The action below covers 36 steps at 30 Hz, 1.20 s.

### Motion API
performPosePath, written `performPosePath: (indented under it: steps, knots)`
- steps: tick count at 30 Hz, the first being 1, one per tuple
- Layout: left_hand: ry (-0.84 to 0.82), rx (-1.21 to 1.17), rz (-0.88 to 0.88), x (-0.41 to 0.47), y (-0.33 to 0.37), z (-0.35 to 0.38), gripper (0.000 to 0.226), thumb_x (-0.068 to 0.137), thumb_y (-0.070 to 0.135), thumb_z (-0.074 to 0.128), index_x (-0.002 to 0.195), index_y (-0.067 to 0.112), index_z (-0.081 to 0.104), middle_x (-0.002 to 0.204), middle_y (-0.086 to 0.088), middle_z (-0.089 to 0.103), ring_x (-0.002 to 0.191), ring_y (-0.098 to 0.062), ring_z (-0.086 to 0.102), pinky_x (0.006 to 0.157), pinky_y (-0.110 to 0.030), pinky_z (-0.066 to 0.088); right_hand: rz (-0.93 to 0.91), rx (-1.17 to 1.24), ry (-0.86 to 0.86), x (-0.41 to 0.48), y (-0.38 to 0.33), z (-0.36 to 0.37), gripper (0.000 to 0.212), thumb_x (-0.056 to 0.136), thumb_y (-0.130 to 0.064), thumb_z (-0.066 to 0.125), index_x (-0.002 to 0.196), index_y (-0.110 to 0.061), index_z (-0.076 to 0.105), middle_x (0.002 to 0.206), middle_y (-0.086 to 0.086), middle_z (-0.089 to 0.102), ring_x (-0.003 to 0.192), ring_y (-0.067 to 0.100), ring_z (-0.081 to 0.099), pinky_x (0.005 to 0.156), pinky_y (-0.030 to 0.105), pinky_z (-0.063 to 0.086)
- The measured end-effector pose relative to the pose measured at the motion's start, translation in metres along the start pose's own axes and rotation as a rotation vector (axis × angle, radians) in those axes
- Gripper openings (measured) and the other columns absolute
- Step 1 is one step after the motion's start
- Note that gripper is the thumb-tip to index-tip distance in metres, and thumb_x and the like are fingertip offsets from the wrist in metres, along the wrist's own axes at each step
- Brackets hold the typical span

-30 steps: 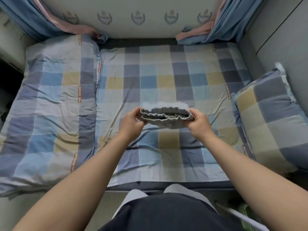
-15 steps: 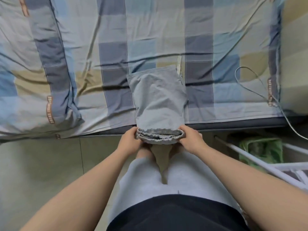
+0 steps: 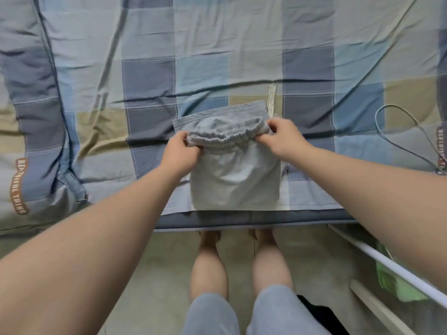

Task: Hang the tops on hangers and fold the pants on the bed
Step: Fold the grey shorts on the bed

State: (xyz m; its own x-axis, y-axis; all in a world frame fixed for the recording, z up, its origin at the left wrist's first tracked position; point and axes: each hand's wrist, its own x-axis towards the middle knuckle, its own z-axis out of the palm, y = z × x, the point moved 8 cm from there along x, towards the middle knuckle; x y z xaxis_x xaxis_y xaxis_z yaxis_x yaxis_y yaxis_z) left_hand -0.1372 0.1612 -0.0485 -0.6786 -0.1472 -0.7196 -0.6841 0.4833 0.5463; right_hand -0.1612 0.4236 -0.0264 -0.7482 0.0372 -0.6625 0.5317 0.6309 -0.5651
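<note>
**Head view.** You stand at the near edge of a bed covered by a checked sheet in blue, grey and tan squares, creased across its middle. A folded quilt in the same check lies on the left part of the bed. A thin grey cable loops on the sheet at the right. Below the bed edge you see a pale floor and your bare lower legs. At the lower right is a white rail with something green behind it.

The grey pants lie folded on the sheet at the near edge, between your forearms. Your left hand pinches the left end of the gathered elastic waistband. Your right hand pinches the right end, thumb and fingertips closed on the fabric. The waistband sits above the lower layer, near the far hem. A pale drawstring lies just beyond the pants.

Brown lettering runs along a strip on the quilt. Its lower word reads "THING"; the rest is blurred. A second brown label at the right edge is not legible.
</note>
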Motion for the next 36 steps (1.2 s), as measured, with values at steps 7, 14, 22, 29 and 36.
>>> performPosePath:
  steps: [7,14,22,29,36]
  knots:
    - [0.240,0.073,-0.009,0.053,-0.014,0.008,0.044,0.093,0.036,0.066,0.133,0.021,0.055,0.133,-0.001,0.062,0.124,-0.022,0.057,0.104,-0.033,0.043,0.079,0.056,0.179,0.063,0.033,0.010,0.049,0.096,-0.026,0.063,0.139,-0.019,0.041,0.126,0.003,0.057,0.116,0.024,0.054,0.089,0.028,0.044]
    - [0.254,-0.094,-0.284,0.029,-0.096,0.041,0.102,0.080,0.053,0.079,0.155,0.016,0.021,0.158,-0.007,0.034,0.141,-0.028,0.041,0.112,-0.043,0.036,0.285,0.162,0.193,0.048,0.107,0.028,0.099,0.086,-0.048,0.072,0.159,-0.021,0.010,0.164,0.005,0.018,0.148,0.029,0.025,0.120,0.046,0.025]
    - [0.137,-0.120,-0.288,0.026,-0.096,0.060,0.068,0.081,0.048,0.080,0.134,0.015,0.053,0.125,-0.001,0.064,0.118,-0.026,0.060,0.098,-0.037,0.049,0.396,0.442,-0.051,0.049,0.133,0.060,0.080,0.070,-0.041,0.089,0.135,-0.015,0.051,0.128,0.002,0.064,0.108,0.019,0.064,0.093,0.035,0.052]
    - [0.029,-0.211,-0.351,-0.011,-0.082,0.056,0.036,0.093,0.034,0.071,0.122,0.015,0.064,0.121,-0.007,0.069,0.108,-0.030,0.064,0.102,-0.047,0.051,0.478,0.546,-0.182,0.010,0.114,0.052,0.043,0.078,-0.024,0.081,0.118,-0.018,0.067,0.110,0.004,0.074,0.100,0.025,0.070,0.091,0.039,0.056]
    - [-0.148,-0.251,-0.380,-0.098,-0.048,0.020,0.032,0.093,0.034,0.071,0.118,0.016,0.066,0.112,-0.005,0.072,0.100,-0.028,0.068,0.098,-0.047,0.053,0.504,0.646,-0.057,-0.103,0.072,0.010,0.021,0.083,-0.018,0.076,0.103,-0.020,0.067,0.106,0.005,0.073,0.096,0.025,0.069,0.079,0.035,0.056]
